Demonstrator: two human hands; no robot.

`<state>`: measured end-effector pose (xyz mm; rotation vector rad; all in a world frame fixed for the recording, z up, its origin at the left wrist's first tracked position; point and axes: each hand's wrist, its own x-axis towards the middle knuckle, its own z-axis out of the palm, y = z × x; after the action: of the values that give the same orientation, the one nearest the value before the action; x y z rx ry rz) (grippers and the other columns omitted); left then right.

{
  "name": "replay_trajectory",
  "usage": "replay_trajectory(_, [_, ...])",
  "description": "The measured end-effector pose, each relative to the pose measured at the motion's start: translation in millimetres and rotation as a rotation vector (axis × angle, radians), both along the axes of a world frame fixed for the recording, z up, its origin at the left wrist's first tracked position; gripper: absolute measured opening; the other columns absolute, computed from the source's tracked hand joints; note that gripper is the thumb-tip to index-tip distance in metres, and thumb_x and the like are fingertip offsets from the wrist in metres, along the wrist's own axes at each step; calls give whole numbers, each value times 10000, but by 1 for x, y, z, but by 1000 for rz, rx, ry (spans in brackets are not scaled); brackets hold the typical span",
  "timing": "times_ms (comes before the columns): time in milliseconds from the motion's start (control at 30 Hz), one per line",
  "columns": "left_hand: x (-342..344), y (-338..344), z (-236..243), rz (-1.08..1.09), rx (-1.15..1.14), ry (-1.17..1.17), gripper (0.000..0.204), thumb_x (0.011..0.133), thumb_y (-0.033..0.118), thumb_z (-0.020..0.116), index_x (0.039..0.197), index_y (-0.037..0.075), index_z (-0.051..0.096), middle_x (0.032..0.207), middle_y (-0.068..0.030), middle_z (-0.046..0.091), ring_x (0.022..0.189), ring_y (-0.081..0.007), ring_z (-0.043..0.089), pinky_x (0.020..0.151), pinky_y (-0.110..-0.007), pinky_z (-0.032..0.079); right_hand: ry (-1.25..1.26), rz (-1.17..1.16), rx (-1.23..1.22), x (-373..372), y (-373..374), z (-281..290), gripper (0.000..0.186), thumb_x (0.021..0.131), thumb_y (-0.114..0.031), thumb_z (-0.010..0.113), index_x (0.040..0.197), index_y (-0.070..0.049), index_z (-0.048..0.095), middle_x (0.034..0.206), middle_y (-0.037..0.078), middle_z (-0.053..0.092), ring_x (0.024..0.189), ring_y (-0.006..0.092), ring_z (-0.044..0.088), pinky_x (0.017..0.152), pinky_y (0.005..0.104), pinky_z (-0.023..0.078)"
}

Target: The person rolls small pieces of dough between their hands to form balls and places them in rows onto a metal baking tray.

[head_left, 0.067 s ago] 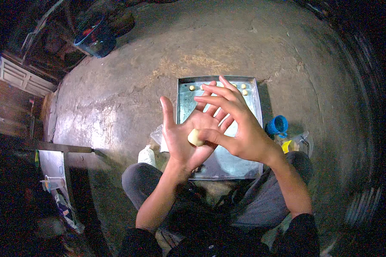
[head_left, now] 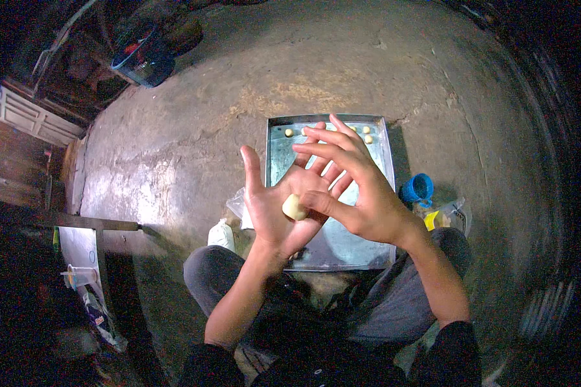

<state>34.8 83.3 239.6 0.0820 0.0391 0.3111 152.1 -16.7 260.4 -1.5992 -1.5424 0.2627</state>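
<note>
A pale, roundish dough ball (head_left: pixel 294 208) rests on the palm of my left hand (head_left: pixel 270 218), which is turned up with its fingers stretched and its thumb out to the side. Over it comes my right hand (head_left: pixel 373 201), its thumb touching the right side of the ball and its other fingers spread above the left fingers. Beneath both hands a shallow metal tray (head_left: pixel 361 248) lies on the floor. Several small pale balls (head_left: pixel 368 139) sit along its far end, some partly hidden behind my fingers.
Right of the tray stands a blue mug (head_left: pixel 421 187), with a plastic bag (head_left: pixel 457 213) bearing yellow nearby. A white bag (head_left: pixel 221 234) is by my left knee. A dark blue bucket (head_left: pixel 150 68) stands far left. A wooden bench (head_left: pixel 119 224) with a plastic cup (head_left: pixel 81 276) is at left.
</note>
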Motion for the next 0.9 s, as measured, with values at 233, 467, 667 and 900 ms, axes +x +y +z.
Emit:
replay_trajectory(233, [0, 0, -1, 0, 39, 21, 1084, 778, 886, 443, 1499, 84, 339, 1532, -142, 343, 1403, -306, 362, 1187, -465, 263, -17, 12, -24, -3, -1, 1, 621, 786, -346, 805, 1342, -155, 604, 1490, 117, 457, 1476, 405, 235, 1207, 547, 163])
replay_trajectory(467, [-4, -1, 12, -77, -39, -57, 1148, 774, 894, 431, 1543, 58, 262, 1568, -168, 299, 1457, -309, 301, 1211, -477, 220, -162, 107, -59, 6, -9, 17, 449, 731, -269, 836, 1167, -309, 740, 1539, 69, 431, 1496, 409, 197, 1192, 635, 55])
replay_trajectory(667, [-7, -14, -3, -187, -101, 72, 1144, 789, 881, 430, 1550, 53, 222, 1538, -213, 337, 1403, -380, 372, 1162, -562, 276, -181, 189, -190, 18, -17, 27, 411, 707, -229, 827, 1104, -314, 766, 1536, 51, 452, 1506, 412, 179, 1170, 674, -6])
replay_trajectory(900, [-5, -15, -10, -310, -210, -53, 1168, 771, 899, 424, 1556, 66, 186, 1532, -208, 341, 1394, -385, 392, 1173, -553, 269, -114, 253, -231, 22, -24, 22, 352, 707, -247, 834, 1054, -231, 776, 1468, 78, 519, 1490, 399, 239, 1182, 654, 23])
